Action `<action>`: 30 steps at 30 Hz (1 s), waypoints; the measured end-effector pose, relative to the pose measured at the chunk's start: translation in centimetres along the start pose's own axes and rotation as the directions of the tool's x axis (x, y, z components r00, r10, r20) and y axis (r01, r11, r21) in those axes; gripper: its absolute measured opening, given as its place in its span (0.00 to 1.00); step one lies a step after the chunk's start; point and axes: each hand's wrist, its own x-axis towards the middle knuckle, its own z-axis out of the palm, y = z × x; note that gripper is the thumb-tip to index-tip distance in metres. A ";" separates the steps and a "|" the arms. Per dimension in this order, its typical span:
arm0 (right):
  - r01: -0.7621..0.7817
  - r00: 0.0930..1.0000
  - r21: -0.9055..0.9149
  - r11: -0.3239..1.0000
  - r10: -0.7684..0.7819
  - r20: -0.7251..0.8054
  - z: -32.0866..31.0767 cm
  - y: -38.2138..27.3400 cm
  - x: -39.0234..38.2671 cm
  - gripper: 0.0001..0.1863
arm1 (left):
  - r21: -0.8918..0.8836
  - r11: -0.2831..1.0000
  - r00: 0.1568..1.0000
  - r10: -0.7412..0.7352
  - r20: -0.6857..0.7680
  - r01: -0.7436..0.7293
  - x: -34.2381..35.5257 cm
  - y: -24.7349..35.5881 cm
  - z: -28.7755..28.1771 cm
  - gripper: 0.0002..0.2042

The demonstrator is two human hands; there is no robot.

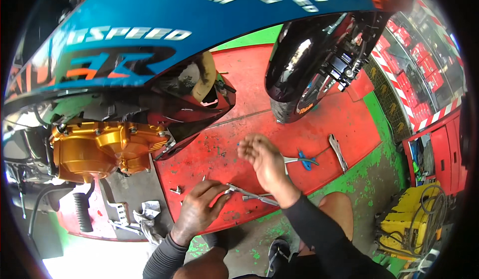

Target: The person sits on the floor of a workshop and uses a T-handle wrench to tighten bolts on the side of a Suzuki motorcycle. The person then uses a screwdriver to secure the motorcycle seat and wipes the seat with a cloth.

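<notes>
My left hand point(204, 204) is curled at the near end of the red lift platform point(214, 152), its fingertips closed at a small silvery piece too small to name, by the end of a long metal tool point(257, 196). My right hand point(257, 159) is raised to its right, fingers loosely bent and apart, holding nothing visible. Beside it lie a blue-handled tool point(307, 163) and a silver wrench-like tool point(338, 152). A gold engine cover point(87, 152) of a blue motorcycle point(209, 4) is left of my hands, above a black rubber peg point(83, 211).
The front wheel point(294, 69) stands over the platform. At right are a red tool cabinet point(441, 159), shelving with red boxes point(419, 59) and a yellow machine with coiled cable point(399, 224). Grey cloth point(147, 214) and metal parts lie at lower left.
</notes>
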 end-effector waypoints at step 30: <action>-0.327 0.944 -0.064 0.943 0.322 -0.076 4.6 0.4 15.4 0.33 | -0.550 0.609 0.766 -0.637 0.092 0.572 10.9 3.3 2.1 0.26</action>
